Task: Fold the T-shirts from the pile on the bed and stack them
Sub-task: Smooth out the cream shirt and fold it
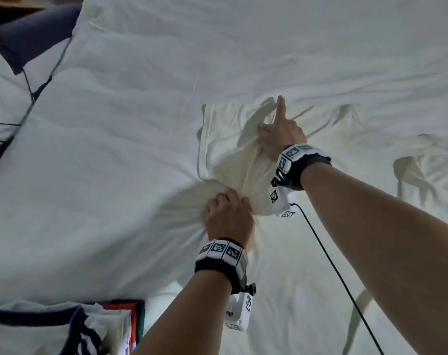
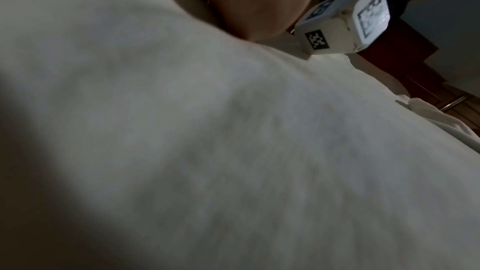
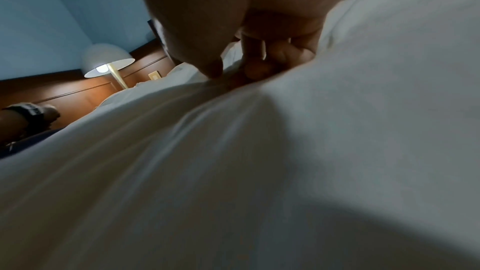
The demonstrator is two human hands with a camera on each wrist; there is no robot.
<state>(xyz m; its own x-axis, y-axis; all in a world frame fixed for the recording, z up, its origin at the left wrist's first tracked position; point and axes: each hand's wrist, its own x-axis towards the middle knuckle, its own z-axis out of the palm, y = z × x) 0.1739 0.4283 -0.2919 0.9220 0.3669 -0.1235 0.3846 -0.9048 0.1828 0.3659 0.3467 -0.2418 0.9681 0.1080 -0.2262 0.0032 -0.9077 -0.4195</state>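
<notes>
Grip, left hand [image 1: 228, 216]: fingers curled into a bunch of white fabric at the near edge of the cream T-shirt [image 1: 233, 155]; from the head view it cannot be settled whether the bunch is shirt alone or shirt together with the bed sheet [image 1: 320, 52], since sheet creases radiate from that fist. Grip, right hand [image 1: 281, 134]: thumb and curled fingers pinch a fold of the same shirt farther up, index finger pointing straight out and clear of the cloth. The right wrist view confirms a pinch on a ridge of fabric.

Location of work: the cream T-shirt lies crumpled near the middle of the bed, between the two hands, partly lifted. More pale garments [image 1: 427, 175] lie rumpled to the right. A folded stack [image 1: 110, 326], with a navy-trimmed garment on top and a red and green item beneath, sits at the near left corner. A black cable [image 1: 330, 254] trails from the right wrist unit across the bed.

Assessment: the shirt is being spread for folding; folding proper is not yet begun.

Risks:
- If the left hand holds sheet as well, pulling will drag the bedding and disturb the pile.
- The narrow right pinch may slip under tension.
- The cable could catch a sleeve during the spread.
</notes>
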